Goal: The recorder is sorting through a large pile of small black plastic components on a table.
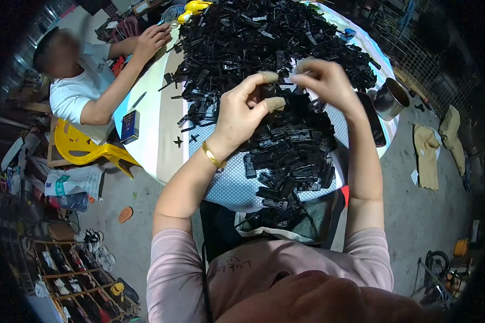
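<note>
A large heap of small black plastic parts (237, 37) covers the far middle of the table. My left hand (242, 110), with a gold bangle at the wrist and tan covers on thumb and forefinger, is curled around a black plastic part (283, 92) at the near side of the heap. Dark pieces behind it blur its outline. Just right of it, my right hand (328, 83) is bent with fingers toward the left fingertips; motion smears them, so any held thing is hidden. Below both hands lies a nearer pile of black clip-like pieces (293, 153).
An open cloth (307, 229) at my lap holds more black pieces. A metal pot (390, 99) stands at the table's right edge. At left are a dark blue box (130, 127), a yellow chair (75, 141) and a co-worker (83, 81) reaching to the heap. A shoe rack (78, 280) stands lower left.
</note>
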### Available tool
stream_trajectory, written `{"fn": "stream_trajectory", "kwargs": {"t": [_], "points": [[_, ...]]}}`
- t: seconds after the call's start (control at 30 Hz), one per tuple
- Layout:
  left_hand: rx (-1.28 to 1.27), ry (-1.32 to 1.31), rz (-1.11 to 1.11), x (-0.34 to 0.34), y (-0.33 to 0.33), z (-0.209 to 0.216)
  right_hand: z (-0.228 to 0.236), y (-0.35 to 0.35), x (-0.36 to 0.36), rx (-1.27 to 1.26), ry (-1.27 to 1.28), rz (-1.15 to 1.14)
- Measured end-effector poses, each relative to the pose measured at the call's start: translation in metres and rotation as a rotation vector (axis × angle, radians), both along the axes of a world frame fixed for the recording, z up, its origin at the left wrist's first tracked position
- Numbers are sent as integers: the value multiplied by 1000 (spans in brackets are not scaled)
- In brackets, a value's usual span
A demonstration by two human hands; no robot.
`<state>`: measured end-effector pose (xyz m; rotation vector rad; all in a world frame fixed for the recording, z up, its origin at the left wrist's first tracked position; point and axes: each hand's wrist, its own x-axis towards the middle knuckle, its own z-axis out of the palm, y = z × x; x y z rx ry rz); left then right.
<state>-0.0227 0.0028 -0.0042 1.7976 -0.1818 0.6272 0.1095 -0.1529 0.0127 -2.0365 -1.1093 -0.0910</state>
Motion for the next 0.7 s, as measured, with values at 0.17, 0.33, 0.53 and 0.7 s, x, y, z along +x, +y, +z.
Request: {"fn": "stream_trajectory", "kwargs": {"t": [0.17, 0.33, 0.53, 0.7], "points": [[313, 126, -217, -5, 0, 5, -36, -27, 75, -444, -189, -435], [323, 32, -437, -4, 5, 3, -59, -21, 92, -628, -372, -629], [-144, 92, -426, 8, 20, -7, -60, -22, 98, -626, -328, -650], [-478, 259, -412, 13, 26, -11, -50, -28, 89, -614, -206, -533]]}}
